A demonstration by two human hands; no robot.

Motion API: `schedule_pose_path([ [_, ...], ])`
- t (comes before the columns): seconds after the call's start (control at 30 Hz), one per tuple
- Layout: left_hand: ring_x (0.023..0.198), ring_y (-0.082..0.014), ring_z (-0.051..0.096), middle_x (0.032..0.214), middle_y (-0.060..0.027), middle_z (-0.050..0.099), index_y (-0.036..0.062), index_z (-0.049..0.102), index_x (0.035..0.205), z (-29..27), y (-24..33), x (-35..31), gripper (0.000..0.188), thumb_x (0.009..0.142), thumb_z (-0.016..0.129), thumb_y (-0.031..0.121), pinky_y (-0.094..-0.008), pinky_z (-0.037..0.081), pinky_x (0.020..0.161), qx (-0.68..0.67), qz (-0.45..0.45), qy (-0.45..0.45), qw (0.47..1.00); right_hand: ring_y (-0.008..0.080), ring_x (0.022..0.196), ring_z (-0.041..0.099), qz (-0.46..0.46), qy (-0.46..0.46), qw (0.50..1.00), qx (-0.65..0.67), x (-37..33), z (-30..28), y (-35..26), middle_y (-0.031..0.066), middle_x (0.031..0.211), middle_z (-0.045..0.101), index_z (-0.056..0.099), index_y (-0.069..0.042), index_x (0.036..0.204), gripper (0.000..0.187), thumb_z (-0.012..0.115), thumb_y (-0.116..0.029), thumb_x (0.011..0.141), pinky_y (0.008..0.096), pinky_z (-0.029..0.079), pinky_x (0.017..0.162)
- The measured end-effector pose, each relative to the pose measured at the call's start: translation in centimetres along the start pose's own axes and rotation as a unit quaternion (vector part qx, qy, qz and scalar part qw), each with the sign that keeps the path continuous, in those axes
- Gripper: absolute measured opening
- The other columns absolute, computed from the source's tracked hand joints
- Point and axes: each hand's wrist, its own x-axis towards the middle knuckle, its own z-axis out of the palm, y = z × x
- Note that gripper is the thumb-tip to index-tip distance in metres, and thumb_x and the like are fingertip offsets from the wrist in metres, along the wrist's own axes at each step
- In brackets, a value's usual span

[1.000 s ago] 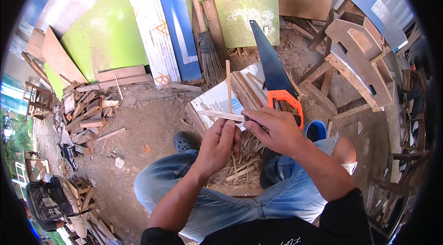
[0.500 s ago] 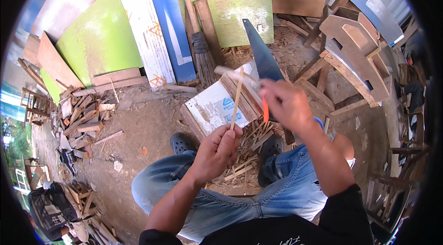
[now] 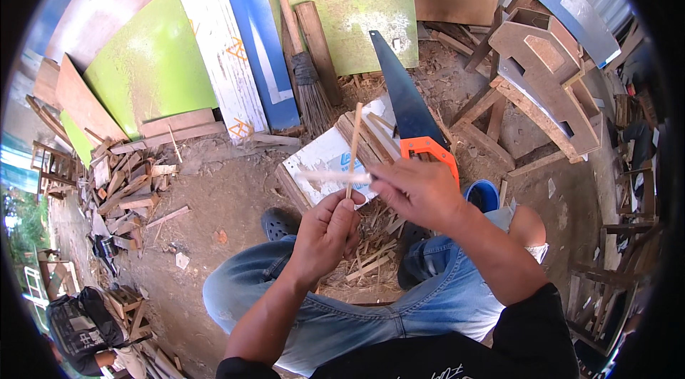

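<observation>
My left hand [image 3: 328, 235] is closed on the lower end of a thin wooden stick [image 3: 355, 135], which points up and away from me. Closed as well, my right hand [image 3: 422, 192] grips a knife [image 3: 330, 176]; its pale blade is smeared by motion and lies across the stick just above my left fingers. Whether the edge touches the stick I cannot tell. Beneath them is a low wooden block with a worn white top [image 3: 307, 169] and blue print. A handsaw [image 3: 403, 90] with an orange handle rests beside the block, partly behind my right hand.
Thin wood strips and shavings [image 3: 367, 265] lie between my feet. A blue container [image 3: 484, 195] stands by my right knee. Scrap wood [image 3: 128, 186] is heaped at left, a broom [image 3: 307, 79] leans ahead, and a wooden frame [image 3: 542, 86] stands at right. Someone else shows at lower left.
My right hand has come down and toward me with the knife, from near the stick's top to just above my left fingers. The saw's orange handle and the blue container now show more.
</observation>
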Motion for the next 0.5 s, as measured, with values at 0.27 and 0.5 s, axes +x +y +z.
schedule_pose_path([
  [0.27,0.050,-0.0042,0.043,0.066,0.0037,0.045,0.0008,0.054,0.117,0.3,0.3,-0.4,0.027,0.108,0.043,0.023,-0.0208,0.036,0.046,0.014,-0.001,-0.021,1.000,0.0257,0.068,0.062,0.115,0.089,0.988,0.059,2.6,-3.1,2.0,0.0125,0.077,0.063,0.069,-0.001,0.110,0.026,0.063,-0.023,0.097,0.0349,0.051,0.063],
  [0.5,0.049,-0.0037,0.042,0.067,0.0040,0.046,0.0005,0.055,0.118,-0.1,0.1,-0.6,0.027,0.107,0.044,0.022,-0.0209,0.036,0.045,0.028,-0.011,-0.029,0.999,0.0289,0.062,0.063,0.018,0.048,0.999,-0.004,1.1,-0.6,0.5,0.0083,0.071,0.060,0.068,-0.010,0.105,0.020,0.067,-0.024,0.092,0.0406,0.050,0.055],
])
